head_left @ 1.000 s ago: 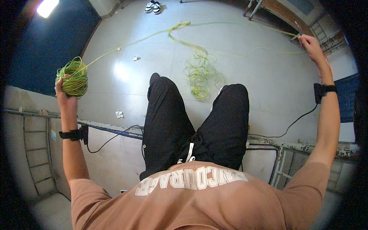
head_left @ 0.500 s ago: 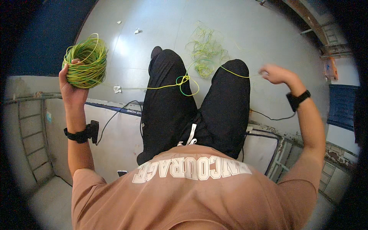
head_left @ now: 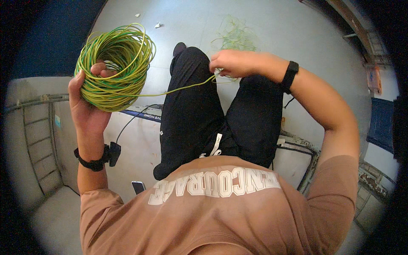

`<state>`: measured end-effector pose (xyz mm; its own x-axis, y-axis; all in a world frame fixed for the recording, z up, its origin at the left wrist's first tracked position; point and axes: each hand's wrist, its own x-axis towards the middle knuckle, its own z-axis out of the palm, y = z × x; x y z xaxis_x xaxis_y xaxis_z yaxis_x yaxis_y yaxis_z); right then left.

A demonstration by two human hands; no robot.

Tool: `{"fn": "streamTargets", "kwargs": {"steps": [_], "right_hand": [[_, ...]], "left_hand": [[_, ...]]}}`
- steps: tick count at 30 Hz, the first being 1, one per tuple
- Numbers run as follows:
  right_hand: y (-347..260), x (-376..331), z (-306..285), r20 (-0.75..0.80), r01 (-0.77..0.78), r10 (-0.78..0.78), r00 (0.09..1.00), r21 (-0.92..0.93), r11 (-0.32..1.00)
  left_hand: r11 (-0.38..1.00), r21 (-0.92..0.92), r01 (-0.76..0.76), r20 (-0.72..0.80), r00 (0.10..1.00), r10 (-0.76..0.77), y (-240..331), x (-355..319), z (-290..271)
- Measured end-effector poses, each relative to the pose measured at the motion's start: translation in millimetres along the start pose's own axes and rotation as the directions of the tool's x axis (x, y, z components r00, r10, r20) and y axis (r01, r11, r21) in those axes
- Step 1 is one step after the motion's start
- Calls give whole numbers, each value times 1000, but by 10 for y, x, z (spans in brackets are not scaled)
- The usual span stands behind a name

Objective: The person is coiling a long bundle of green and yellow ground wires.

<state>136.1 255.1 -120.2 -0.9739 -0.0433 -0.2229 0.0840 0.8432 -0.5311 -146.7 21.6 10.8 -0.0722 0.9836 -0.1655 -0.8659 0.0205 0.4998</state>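
The left hand point(head_left: 88, 107) is closed on a thick round coil of yellow-green thin wire point(head_left: 117, 92): some fingers pass into its open middle, and the thumb presses from outside. The rest of these fingers is hidden behind the many turns. The right hand point(head_left: 230, 63) has its fingers bent close together at a single yellow-green strand point(head_left: 180, 89), which comes from the coil. Its fingertips are small and a little blurred, so I cannot tell if they truly pinch the strand (a second piece of wire seems to meet it there).

The left forearm rises almost straight, with the hand lifted on the left side and a black wrist strap with a small box point(head_left: 98, 160) around the wrist. The right arm is bent widely at the elbow; its forearm reaches inward over the right knee, back of the hand upward, and it wears a plain black wrist strap point(head_left: 290, 77).

Under the strand are the black cloth trousers point(head_left: 187, 110). Beyond the right hand, which covers part of it, a loose tangled heap of yellow-green wire point(head_left: 236, 36) lies on the grey smooth floor point(head_left: 187, 21). Near the brown short-sleeved shirt point(head_left: 216, 225), a dark flat phone-like object point(head_left: 138, 187) is partly hidden.
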Motion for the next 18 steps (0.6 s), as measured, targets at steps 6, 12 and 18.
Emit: {"fn": "streamTargets", "kwargs": {"steps": [6,12,18], "right_hand": [[61,-147,-111,300,-163,85,950,248,955],[-33,-335,1,398,-191,78,914,253,948],[-393,-466,0,426,-384,249,870,267,884]], "left_hand": [[1000,13,27,-2,1000,-27,-2,1,-7],[997,72,10,15,1000,-11,45,28,-70],[993,116,32,28,999,-35,11,46,-35]]}}
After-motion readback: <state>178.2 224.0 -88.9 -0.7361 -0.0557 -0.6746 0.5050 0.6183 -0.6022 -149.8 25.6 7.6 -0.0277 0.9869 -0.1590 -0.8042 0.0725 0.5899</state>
